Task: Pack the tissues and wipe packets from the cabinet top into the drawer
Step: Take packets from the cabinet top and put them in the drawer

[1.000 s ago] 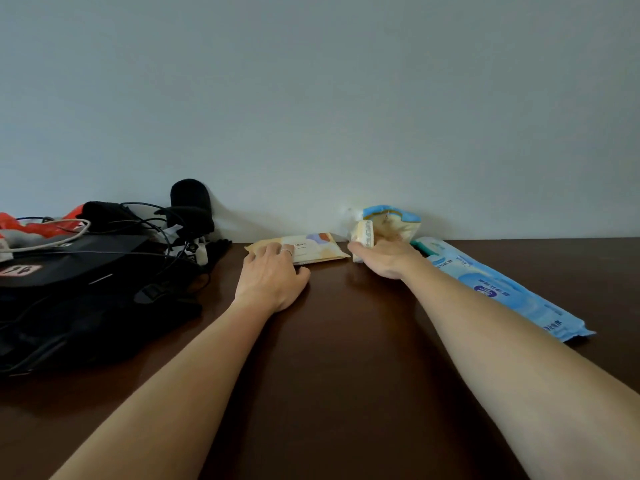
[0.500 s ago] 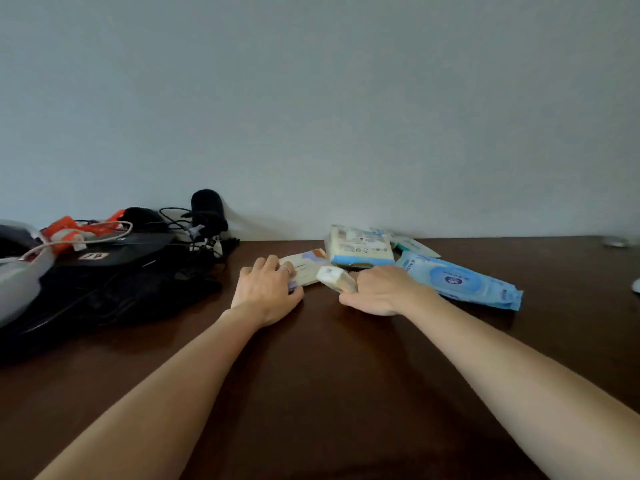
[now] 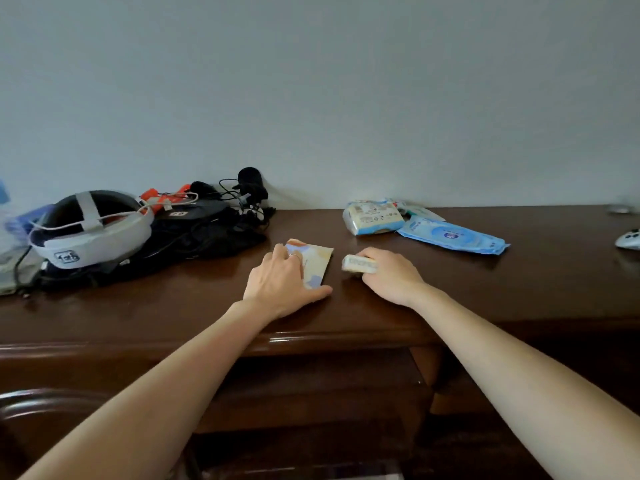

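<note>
Mid-frame on the tabletop [image 3: 485, 292], the left hand [image 3: 277, 289] presses flat, fingers spread, on a thin, floppy wipe packet [image 3: 317, 263]; the right hand [image 3: 388, 275] pinches a small, light tissue pack [image 3: 358, 264]. Behind, at right, a soft tissue bundle [image 3: 374, 218] and a limp, slippery-looking blue wipe packet [image 3: 453, 237] likely lift best by their edges.

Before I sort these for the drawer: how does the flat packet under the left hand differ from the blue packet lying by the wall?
The flat packet is cream with orange and blue patches; the blue packet is light blue with a round label. The flat packet is shorter, the blue one longer. The left hand rests on the flat packet; nothing touches the blue one, which lies farther back on the right. Both lie flat on the cabinet top.
</note>
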The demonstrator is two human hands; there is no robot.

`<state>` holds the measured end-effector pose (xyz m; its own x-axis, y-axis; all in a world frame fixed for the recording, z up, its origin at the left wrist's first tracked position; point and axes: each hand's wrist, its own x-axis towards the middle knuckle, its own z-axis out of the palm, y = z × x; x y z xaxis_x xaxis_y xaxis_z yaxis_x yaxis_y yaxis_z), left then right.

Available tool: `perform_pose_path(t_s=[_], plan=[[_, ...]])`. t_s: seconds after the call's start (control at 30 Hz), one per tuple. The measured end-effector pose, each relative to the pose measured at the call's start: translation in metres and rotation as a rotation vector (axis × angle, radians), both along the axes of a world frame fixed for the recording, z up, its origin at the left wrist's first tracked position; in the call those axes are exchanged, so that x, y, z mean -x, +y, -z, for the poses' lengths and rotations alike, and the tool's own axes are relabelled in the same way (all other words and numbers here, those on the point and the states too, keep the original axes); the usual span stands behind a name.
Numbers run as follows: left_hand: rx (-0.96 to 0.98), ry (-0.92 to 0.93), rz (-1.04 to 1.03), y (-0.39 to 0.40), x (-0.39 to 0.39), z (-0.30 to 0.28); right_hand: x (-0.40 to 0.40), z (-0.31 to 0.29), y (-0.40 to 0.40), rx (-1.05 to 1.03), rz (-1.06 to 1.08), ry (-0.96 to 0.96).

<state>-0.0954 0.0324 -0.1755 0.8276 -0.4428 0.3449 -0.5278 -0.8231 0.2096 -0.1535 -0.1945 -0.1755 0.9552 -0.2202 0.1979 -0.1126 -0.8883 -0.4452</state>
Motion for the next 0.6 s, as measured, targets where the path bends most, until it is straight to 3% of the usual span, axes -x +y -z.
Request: perform_pose_path(t_s=[0.23,0.43,0.5,0.6], plan=[[0.199,0.065,0.018,0.037,0.089,0.015,0.068,0.014,0.061,-0.033,0.029,-0.231],[0.438,-0.066,0.047,0.084,0.176,0.096,0.159,0.084,0.11,-0.271,-0.113,-0.562],[0.431,-0.018,0.071,0.099,0.2,0.151,0.19,0.129,0.119,-0.225,-0.19,-0.534],[0.225,0.161,0.102,0.119,0.218,0.235,0.223,0.214,0.121,-0.216,-0.186,-0.197]])
